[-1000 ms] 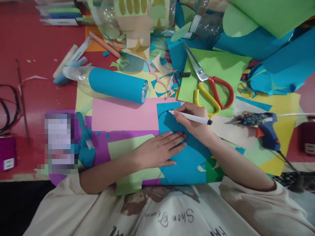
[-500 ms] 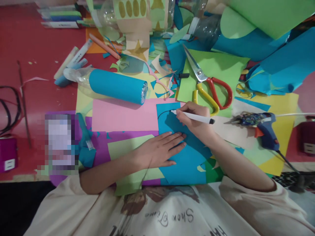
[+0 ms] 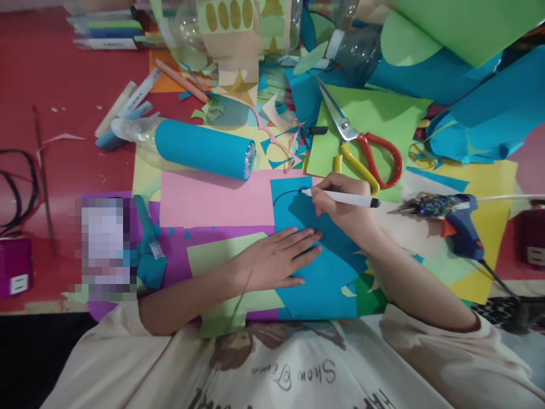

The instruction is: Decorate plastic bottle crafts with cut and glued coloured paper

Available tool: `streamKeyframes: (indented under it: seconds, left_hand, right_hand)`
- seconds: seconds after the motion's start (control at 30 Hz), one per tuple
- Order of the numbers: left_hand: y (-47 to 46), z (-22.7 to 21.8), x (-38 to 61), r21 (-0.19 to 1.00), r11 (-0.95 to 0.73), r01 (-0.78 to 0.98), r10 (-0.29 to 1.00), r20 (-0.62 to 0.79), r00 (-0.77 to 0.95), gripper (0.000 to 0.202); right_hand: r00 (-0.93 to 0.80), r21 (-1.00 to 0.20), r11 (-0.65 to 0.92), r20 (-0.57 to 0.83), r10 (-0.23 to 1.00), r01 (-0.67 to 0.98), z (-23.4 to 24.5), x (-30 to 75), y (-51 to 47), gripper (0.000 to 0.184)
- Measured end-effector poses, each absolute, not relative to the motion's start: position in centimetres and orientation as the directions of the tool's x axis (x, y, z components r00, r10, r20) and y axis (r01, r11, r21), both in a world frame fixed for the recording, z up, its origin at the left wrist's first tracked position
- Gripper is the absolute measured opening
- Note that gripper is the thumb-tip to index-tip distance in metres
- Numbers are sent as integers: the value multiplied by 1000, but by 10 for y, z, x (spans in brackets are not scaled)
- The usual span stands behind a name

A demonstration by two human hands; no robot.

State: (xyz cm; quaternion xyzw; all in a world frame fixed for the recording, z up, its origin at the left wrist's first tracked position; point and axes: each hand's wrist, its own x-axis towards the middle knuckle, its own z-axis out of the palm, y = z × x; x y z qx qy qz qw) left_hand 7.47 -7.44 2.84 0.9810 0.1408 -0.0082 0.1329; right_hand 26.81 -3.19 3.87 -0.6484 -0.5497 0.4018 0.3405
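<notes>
My right hand point(image 3: 343, 204) pinches a white marker point(image 3: 355, 199) with a dark end, its tip on a sheet of blue paper point(image 3: 327, 295). A thin black curved line point(image 3: 285, 196) runs from the sheet's left edge to the tip. Flat on the same paper lies my left hand point(image 3: 281, 258), its fingers stretched out. Pink paper point(image 3: 213, 204) is just left of the blue sheet. Beyond my right hand are scissors point(image 3: 349, 130) with one red and one yellow handle, their blades slightly apart on green paper point(image 3: 395, 105).
A bottle wrapped in blue paper point(image 3: 204, 149) lies at left centre, with several markers point(image 3: 131, 105) behind it. To the right rests a blue glue gun point(image 3: 464, 221) with a cord. Paper scraps point(image 3: 283, 142) and clear bottles point(image 3: 357, 51) crowd the back.
My right hand has moved slightly right with the marker, and the black line has grown longer. My left hand stays in place on the paper.
</notes>
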Motion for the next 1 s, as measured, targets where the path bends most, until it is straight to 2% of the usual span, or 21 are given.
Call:
streamKeyframes:
  seconds: [0.23,0.43,1.0]
  left_hand:
    - [-74,28,75,255,-926,278,276,-44,960,62]
    - [-76,24,74,267,-925,270,275,-20,961,65]
    - [-77,25,73,237,-931,279,280,-28,959,64]
  right_hand:
    - [43,-865,-125,-118,992,486,44,271,-32,20]
    - [95,-824,-123,-84,992,553,50,271,-31,23]
    - [93,-826,-182,-157,983,534,56,276,-31,25]
